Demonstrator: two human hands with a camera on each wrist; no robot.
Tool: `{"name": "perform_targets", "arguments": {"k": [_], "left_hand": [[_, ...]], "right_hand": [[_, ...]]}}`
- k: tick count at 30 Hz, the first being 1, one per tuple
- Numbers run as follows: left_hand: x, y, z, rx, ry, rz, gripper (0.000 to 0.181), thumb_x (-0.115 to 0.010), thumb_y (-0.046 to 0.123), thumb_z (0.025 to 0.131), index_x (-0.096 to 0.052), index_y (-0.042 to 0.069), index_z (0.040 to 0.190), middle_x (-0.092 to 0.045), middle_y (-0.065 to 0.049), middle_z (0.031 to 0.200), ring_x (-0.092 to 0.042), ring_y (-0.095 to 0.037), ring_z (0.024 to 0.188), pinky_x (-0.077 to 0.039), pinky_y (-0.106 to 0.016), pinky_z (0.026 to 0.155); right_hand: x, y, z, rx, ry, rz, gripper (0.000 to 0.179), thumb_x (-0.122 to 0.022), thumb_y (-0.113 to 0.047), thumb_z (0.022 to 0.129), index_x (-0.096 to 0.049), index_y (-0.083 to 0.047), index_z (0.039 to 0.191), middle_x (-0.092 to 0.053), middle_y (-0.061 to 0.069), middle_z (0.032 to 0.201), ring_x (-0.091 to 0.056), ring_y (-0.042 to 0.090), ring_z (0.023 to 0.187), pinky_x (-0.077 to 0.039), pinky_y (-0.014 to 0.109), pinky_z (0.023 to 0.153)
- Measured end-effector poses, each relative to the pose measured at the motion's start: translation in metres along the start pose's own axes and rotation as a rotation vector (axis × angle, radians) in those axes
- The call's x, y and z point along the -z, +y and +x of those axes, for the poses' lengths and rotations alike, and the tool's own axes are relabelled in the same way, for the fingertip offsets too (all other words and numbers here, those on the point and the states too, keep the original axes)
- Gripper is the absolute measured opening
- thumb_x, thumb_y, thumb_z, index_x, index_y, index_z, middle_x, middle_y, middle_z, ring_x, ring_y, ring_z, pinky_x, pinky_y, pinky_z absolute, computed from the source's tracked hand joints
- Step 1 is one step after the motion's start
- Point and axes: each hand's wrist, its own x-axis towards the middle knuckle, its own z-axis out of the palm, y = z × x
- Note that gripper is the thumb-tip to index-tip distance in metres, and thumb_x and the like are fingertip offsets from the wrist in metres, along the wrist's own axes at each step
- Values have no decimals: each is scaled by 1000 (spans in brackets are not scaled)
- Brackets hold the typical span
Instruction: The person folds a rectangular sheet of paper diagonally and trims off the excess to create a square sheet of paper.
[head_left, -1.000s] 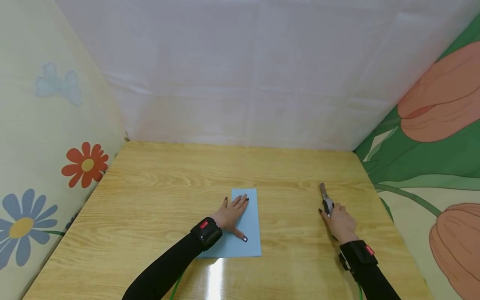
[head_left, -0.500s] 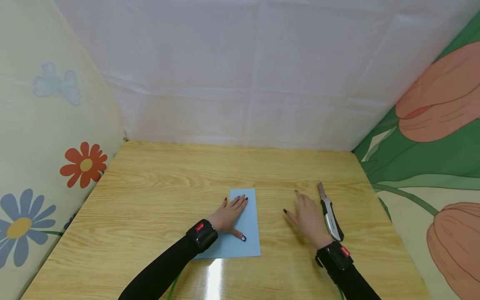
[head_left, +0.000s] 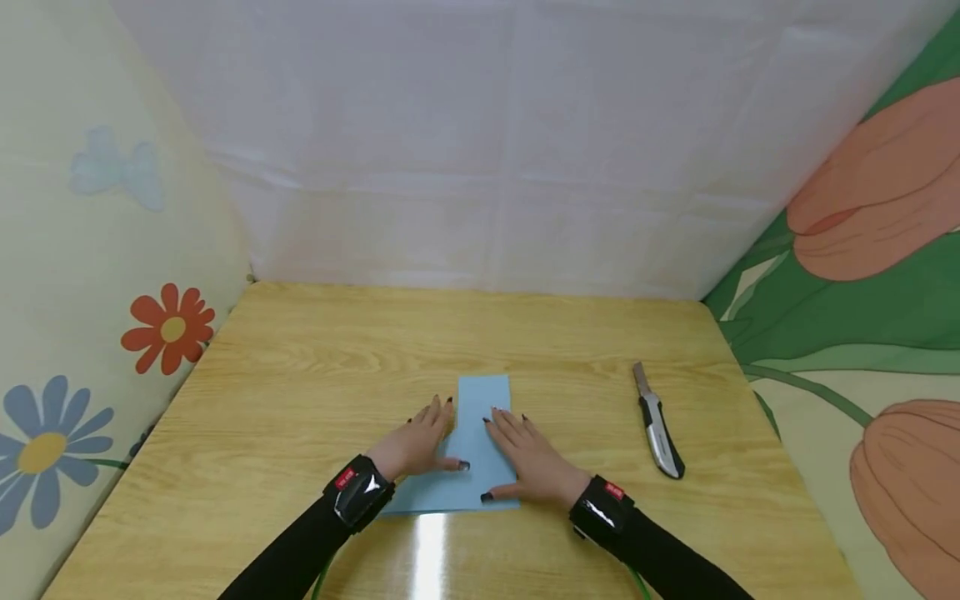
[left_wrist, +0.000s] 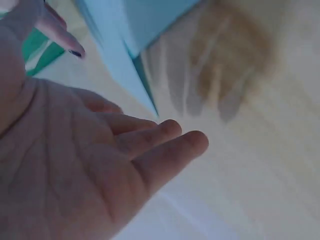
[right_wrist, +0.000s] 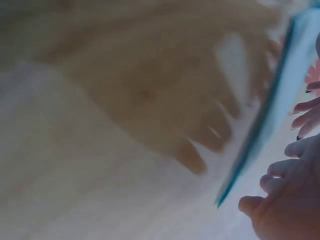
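Observation:
A light blue sheet of paper (head_left: 483,392) lies on the wooden table, and the left wrist view shows layered edges with a narrow gap between them. My left hand (head_left: 416,442) is at the sheet's left side, fingers extended and thumb over the paper. From the right, my right hand (head_left: 536,467) reaches onto the sheet's right edge with straight fingers; its thumb points at the lower right corner. Neither hand grips anything. Off to the right lies a utility knife (head_left: 660,433) with a silver and black handle, its blade extended toward the back.
The wooden tabletop (head_left: 360,333) runs back to a white cloth backdrop (head_left: 480,150). Flower-printed panels stand at the left (head_left: 67,250) and right (head_left: 862,350) sides. Green cords trail from both wrist straps.
My right hand has let go of the utility knife, left it on the table and moved left onto the paper. My left hand has shifted left, toward the sheet's left edge.

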Motion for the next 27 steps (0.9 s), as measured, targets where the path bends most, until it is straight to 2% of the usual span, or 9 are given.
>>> {"name": "perform_targets", "arguments": {"k": [3, 6, 11, 19, 27], "left_hand": [[-8, 5, -14, -17, -65, 20, 109, -77, 51, 70, -23, -9, 144, -17, -31, 149, -22, -45, 135, -30, -56, 103], [-18, 6, -22, -42, -68, 78, 112, -82, 49, 64, -26, -8, 143, -19, -28, 150, -22, -42, 137, -29, -58, 103], [-25, 5, -27, -41, -13, 142, 107, -83, 48, 64, -32, -6, 142, -25, -24, 149, -27, -38, 136, -31, -59, 101], [-28, 4, -30, -43, -1, 162, 109, -80, 53, 63, -32, -5, 142, -26, -22, 149, -26, -38, 136, -31, -58, 102], [-30, 2, -32, -23, 11, 163, 110, -79, 54, 63, -32, -5, 142, -24, -22, 150, -25, -37, 137, -29, -58, 103]], "right_hand": [[-4, 1, -1, -10, -38, -46, 96, -64, -55, 81, -22, -1, 148, -13, 21, 154, -13, 35, 141, -20, 54, 109], [-5, 2, -2, -39, -70, -62, 94, -64, -55, 81, -23, -3, 148, -14, 19, 154, -14, 34, 141, -19, 54, 110], [-6, 2, -1, -63, -114, -67, 89, -59, -57, 84, -23, -9, 149, -14, 17, 155, -14, 30, 142, -17, 55, 110], [-9, 3, -2, -59, -121, -99, 75, -55, -50, 89, -29, -13, 148, -17, 16, 155, -16, 30, 141, -18, 57, 109], [-5, -1, -7, 27, -67, -95, 60, -55, -38, 93, -39, -10, 143, -32, 15, 149, -30, 29, 136, -27, 49, 108]]}}
